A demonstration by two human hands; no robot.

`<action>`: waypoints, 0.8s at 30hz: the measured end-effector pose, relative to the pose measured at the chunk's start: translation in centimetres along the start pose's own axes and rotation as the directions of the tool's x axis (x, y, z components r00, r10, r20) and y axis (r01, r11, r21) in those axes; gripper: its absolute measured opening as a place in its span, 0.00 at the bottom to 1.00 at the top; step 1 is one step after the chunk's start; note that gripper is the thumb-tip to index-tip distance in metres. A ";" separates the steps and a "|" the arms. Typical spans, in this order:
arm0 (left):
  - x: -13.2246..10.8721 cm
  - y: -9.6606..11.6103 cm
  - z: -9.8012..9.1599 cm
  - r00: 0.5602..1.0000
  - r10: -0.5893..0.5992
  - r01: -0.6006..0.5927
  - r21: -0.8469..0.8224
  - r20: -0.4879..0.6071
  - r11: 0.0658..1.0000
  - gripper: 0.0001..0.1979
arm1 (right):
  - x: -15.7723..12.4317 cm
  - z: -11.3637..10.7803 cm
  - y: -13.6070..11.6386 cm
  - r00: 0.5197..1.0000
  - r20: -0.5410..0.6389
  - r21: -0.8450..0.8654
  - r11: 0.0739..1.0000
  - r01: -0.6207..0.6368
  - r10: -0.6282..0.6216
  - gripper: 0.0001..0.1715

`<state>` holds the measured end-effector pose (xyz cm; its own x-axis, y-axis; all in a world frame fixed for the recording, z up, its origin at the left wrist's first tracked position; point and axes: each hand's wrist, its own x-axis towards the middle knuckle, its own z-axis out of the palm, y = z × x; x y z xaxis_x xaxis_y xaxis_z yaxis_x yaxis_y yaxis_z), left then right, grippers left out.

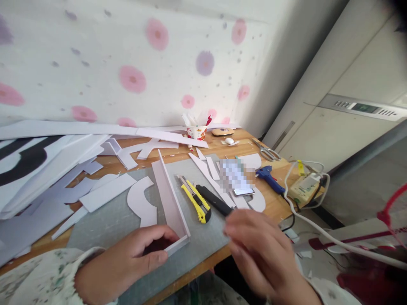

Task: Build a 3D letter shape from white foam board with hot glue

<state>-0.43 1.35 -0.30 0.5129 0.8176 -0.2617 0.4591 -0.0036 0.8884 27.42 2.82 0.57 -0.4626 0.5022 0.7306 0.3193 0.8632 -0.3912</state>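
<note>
My left hand [127, 258] grips the near end of a white foam board piece [170, 197] with narrow raised walls, thumb outside and fingers inside the corner. My right hand [260, 250] is raised at the table's front edge, fingers curled together and slightly blurred; whatever they may hold is hidden. Just beyond it lies a black-handled tool [214, 200], its near end close to my knuckles. Beside that, a yellow utility knife [195, 199] rests on the grey cutting mat [203, 243]. A curved white foam cutout [138, 199] lies left of the walled piece.
White foam offcuts [108, 192] pile up at the left. A phone [237, 176] lies on cutouts at the right, near a blue glue gun [270, 178] and scissors [267, 151]. A cup [196, 132] stands at the back. A white cable [313, 226] hangs past a power strip [303, 186].
</note>
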 end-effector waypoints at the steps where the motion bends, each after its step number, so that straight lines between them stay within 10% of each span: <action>1: 0.0 0.1 0.0 1.000 -0.006 0.006 0.002 -0.016 1.000 0.19 | 0.9 0.1 2.2 1.000 -0.020 -0.027 1.000 -0.007 0.006 0.14; 8: -0.3 0.6 0.1 0.997 -0.063 0.064 0.029 -0.040 0.998 0.17 | 1.4 -0.5 15.3 0.919 -0.083 -0.152 0.907 -0.393 0.384 0.13; 17: -0.1 0.3 0.0 0.999 -0.048 0.048 0.043 -0.009 0.998 0.18 | 0.8 -0.5 14.9 0.927 0.034 -0.164 0.917 -0.363 0.373 0.14; 24: -0.3 0.6 0.3 0.994 -0.102 0.102 -0.004 -0.041 0.995 0.17 | 0.0 -0.9 16.4 0.887 -0.216 -0.215 0.867 -0.450 0.407 0.17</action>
<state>-0.11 0.94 0.24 0.4333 0.8367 -0.3349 0.5059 0.0817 0.8587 33.41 16.95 -5.35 -0.1022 0.7861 0.6097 0.6626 0.5109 -0.5477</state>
